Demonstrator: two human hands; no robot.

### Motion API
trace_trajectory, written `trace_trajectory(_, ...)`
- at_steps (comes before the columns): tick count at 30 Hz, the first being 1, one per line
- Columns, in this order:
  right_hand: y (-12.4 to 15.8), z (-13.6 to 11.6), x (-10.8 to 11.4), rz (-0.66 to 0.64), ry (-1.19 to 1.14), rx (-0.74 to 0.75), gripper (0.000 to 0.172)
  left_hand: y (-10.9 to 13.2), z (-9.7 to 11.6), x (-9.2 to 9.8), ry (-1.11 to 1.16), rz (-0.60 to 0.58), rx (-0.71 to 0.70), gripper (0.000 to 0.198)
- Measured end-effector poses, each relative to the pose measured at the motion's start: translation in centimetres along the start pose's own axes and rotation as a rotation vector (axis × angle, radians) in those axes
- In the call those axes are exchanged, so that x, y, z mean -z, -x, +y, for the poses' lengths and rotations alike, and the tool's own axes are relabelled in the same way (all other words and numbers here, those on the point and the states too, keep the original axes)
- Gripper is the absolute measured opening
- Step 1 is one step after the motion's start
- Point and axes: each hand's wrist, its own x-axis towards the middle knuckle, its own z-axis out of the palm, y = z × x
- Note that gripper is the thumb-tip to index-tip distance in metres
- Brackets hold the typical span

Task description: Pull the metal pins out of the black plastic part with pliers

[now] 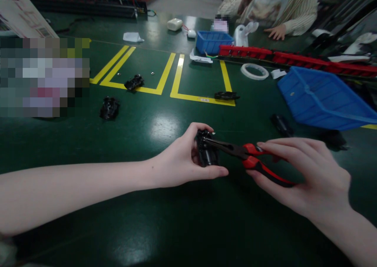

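My left hand (pixel 182 153) is closed around a small black plastic part (pixel 208 153) with a glossy rounded lower end, held over the table. In my right hand (pixel 312 176) are long-nose pliers (pixel 250 155) with red and black handles. The plier tips touch the upper end of the black part, near a small shiny spot; what they grip there is too small to tell. Farther off on the green table lie black part pieces: one (pixel 109 108) at the left, another (pixel 134 82) on yellow tape, and a flat one (pixel 226 96) on the tape to the right.
A large blue bin (pixel 326 98) stands tilted at the right, with a black cylindrical piece (pixel 282 125) beside it. Behind are a white tape roll (pixel 255 71), a red strip (pixel 294 59) and a small blue basket (pixel 212 42). Across the table, a person's hand (pixel 277 32) rests.
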Motion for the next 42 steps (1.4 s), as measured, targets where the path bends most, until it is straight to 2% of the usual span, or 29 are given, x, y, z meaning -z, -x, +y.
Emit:
trace_trajectory(5, 0.11, 0.26, 0.01, -0.001, 0.013, 0.031, 0.033, 0.00, -0.14, 0.07, -0.007, -0.021, -0.009, 0.068)
trace_trajectory(15, 0.01, -0.20, -0.37, -0.036, -0.039, -0.019, 0.032, -0.32, -0.64, 0.34, -0.136, -0.038, -0.027, 0.071)
trace_trajectory(20, 0.18, 0.14, -0.26, -0.042, -0.043, -0.030, 0.035, -0.17, -0.29, 0.08, -0.110, 0.016, -0.013, 0.076)
trace_trajectory(33, 0.32, -0.19, -0.30, -0.063, -0.105, -0.071, 0.033, -0.22, -0.36, 0.29, -0.104, -0.016, 0.001, 0.072)
trace_trajectory(42, 0.33, -0.27, -0.46, 0.014, -0.091, -0.095, 0.041, -0.27, -0.34, 0.28, -0.108, -0.009, -0.017, 0.073)
